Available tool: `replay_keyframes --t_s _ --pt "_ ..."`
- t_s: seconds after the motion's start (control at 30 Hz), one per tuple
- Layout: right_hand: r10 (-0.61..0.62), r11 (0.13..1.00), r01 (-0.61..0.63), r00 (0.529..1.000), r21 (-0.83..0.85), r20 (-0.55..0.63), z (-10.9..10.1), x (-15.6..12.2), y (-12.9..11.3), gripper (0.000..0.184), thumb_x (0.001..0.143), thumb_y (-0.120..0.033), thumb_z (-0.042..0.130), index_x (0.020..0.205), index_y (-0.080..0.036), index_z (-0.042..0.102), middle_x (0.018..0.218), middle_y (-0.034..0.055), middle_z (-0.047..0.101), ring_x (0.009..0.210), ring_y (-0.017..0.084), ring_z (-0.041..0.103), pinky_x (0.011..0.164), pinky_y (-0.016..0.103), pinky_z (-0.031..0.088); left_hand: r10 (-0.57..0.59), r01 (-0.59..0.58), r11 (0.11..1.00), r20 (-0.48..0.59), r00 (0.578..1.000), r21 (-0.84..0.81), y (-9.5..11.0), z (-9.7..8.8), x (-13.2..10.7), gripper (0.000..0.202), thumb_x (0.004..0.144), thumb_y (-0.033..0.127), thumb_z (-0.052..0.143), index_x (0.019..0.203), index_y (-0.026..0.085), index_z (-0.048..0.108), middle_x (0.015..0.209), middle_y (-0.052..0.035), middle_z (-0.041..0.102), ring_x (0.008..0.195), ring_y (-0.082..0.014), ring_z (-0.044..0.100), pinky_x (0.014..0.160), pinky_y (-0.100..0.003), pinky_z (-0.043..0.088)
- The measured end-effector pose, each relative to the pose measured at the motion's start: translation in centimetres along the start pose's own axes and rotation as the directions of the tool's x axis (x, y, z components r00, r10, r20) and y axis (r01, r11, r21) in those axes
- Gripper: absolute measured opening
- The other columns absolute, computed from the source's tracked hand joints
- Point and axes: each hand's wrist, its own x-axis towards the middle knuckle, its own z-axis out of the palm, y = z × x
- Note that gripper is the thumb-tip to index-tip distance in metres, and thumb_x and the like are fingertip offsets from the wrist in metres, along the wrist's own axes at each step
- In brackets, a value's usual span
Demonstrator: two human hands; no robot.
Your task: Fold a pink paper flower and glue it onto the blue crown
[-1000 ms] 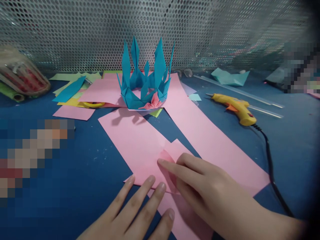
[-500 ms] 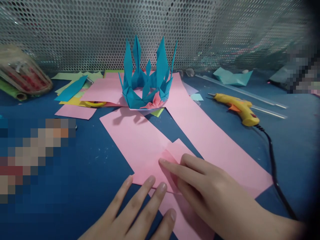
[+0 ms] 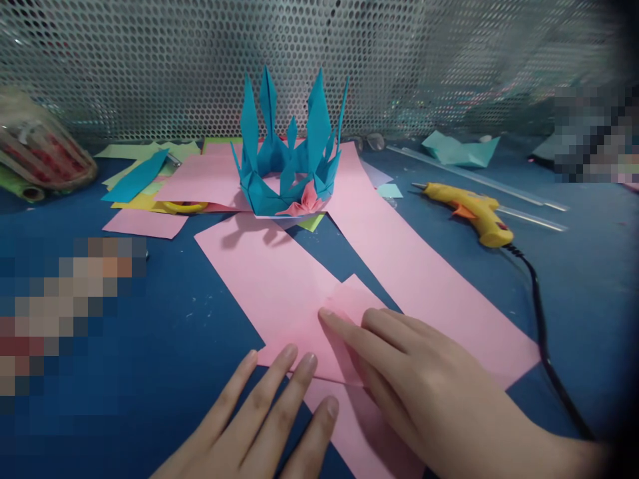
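A small piece of pink paper (image 3: pixel 309 352), apparently folded along its near edge, lies on top of a longer pink paper strip (image 3: pixel 249 273). My left hand (image 3: pixel 269 419) rests with fingers spread and flat, its fingertips on the small piece's near edge. My right hand (image 3: pixel 419 379) presses a stretched index finger onto the small piece's surface. Its other fingers are bent, and what lies under them is hidden. Beyond the hands stands a blue folded-paper crown (image 3: pixel 279 179) with tall points and a pink paper flower (image 3: pixel 305 201) at its front.
On the right lies a yellow glue gun (image 3: pixel 466 209) with a black cord, near clear glue sticks (image 3: pixel 532 218) and a teal folded paper (image 3: pixel 462 150). A wide pink strip (image 3: pixel 424 279) runs diagonally. Paper scraps (image 3: pixel 144 225) and a jar (image 3: pixel 44 143) are at left. Perforated metal (image 3: pixel 200 73) rises behind.
My right index fingertip has slid slightly away from me over the pink paper. The left fingers have shifted a little leftward along its near edge. The whole view has moved slightly.
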Motion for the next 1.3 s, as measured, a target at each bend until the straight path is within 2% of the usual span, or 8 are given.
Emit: replay_keyframes --t_s 0.23,0.47,0.7,0.93,1.0,1.07,1.17,1.3 --pt "0.039 0.999 -0.039 0.999 0.029 0.0 0.0 0.2 -0.1 0.045 0.088 0.0 0.038 0.12 -0.006 0.068 0.067 0.0062 0.063 0.056 0.018 0.063 0.049 0.028 0.053 -0.004 0.004 1.0 0.022 1.0 0.022 -0.8 -0.3 -0.1 0.044 0.102 0.019 0.028 0.139 0.007 0.048 0.132 -0.0122 0.066 0.149 -0.0274 0.027 0.125 -0.042 0.014" --pt "0.035 0.999 -0.035 0.999 0.037 0.002 0.0 0.1 -0.2 0.045 0.089 0.0 0.037 0.121 -0.005 0.069 0.067 0.0074 0.064 0.054 0.018 0.061 0.048 0.028 0.053 0.034 -0.034 0.999 0.002 0.999 0.014 -1.5 -0.5 -0.1 0.045 0.101 0.016 0.029 0.138 0.008 0.051 0.135 -0.0104 0.065 0.143 -0.0236 0.04 0.124 -0.037 0.019" --pt "0.033 0.998 -0.034 0.999 0.045 0.005 0.1 0.0 -0.1 0.046 0.089 0.001 0.036 0.121 -0.005 0.069 0.069 0.0082 0.064 0.055 0.017 0.06 0.049 0.027 0.053 0.045 -0.045 0.999 0.026 0.999 0.007 -1.6 -0.8 0.1 0.044 0.101 0.019 0.03 0.138 0.008 0.051 0.135 -0.0109 0.065 0.144 -0.0247 0.038 0.124 -0.038 0.017" --pt "0.056 0.998 -0.056 0.998 0.04 0.022 -0.2 -0.1 0.0 0.044 0.089 -0.001 0.041 0.123 -0.008 0.067 0.07 0.0073 0.063 0.058 0.019 0.06 0.05 0.03 0.053 -0.007 0.007 1.0 -0.004 1.0 -0.007 -1.7 -0.7 0.4 0.042 0.097 0.016 0.036 0.136 0.012 0.053 0.136 -0.0094 0.065 0.142 -0.0204 0.041 0.124 -0.034 0.017" --pt "0.068 0.996 -0.068 0.998 0.05 -0.003 -0.2 0.0 0.0 0.041 0.09 -0.003 0.043 0.121 -0.009 0.068 0.078 0.0105 0.064 0.067 0.022 0.061 0.056 0.034 0.056 0.012 -0.012 1.0 -0.001 1.0 -0.008 -1.9 -0.6 0.4 0.043 0.096 0.015 0.037 0.136 0.013 0.053 0.137 -0.0083 0.064 0.142 -0.0201 0.041 0.123 -0.034 0.017" --pt "0.06 0.995 -0.059 0.998 0.08 -0.017 -0.1 0.1 0.0 0.036 0.092 -0.005 0.045 0.12 -0.009 0.068 0.097 0.016 0.066 0.085 0.026 0.063 0.071 0.04 0.058 0.034 -0.034 0.999 0.003 0.999 0.0 -2.0 -0.6 0.5 0.044 0.095 0.014 0.038 0.136 0.013 0.053 0.137 -0.0079 0.064 0.142 -0.0205 0.041 0.123 -0.034 0.017" --pt "0.01 0.988 -0.011 1.0 0.153 0.012 -0.1 0.2 0.0 0.035 0.096 -0.009 0.044 0.124 -0.015 0.064 0.124 0.0165 0.061 0.111 0.028 0.057 0.09 0.043 0.052 0.032 -0.032 0.999 -0.003 0.999 0.006 -2.0 -0.7 0.5 0.042 0.094 0.014 0.041 0.133 0.013 0.056 0.134 -0.0096 0.066 0.143 -0.0226 0.04 0.123 -0.035 0.019" --pt "-0.107 0.968 0.088 0.992 0.233 0.068 -0.4 0.4 0.2 0.036 0.101 -0.013 0.039 0.132 -0.021 0.056 0.125 0.0103 0.062 0.109 0.023 0.057 0.094 0.04 0.046 0.011 -0.011 1.0 -0.014 1.0 -0.016 -1.5 -0.7 0.3 0.034 0.095 0.015 0.043 0.124 0.015 0.06 0.124 -0.0101 0.071 0.148 -0.0242 0.031 0.124 -0.037 0.018"
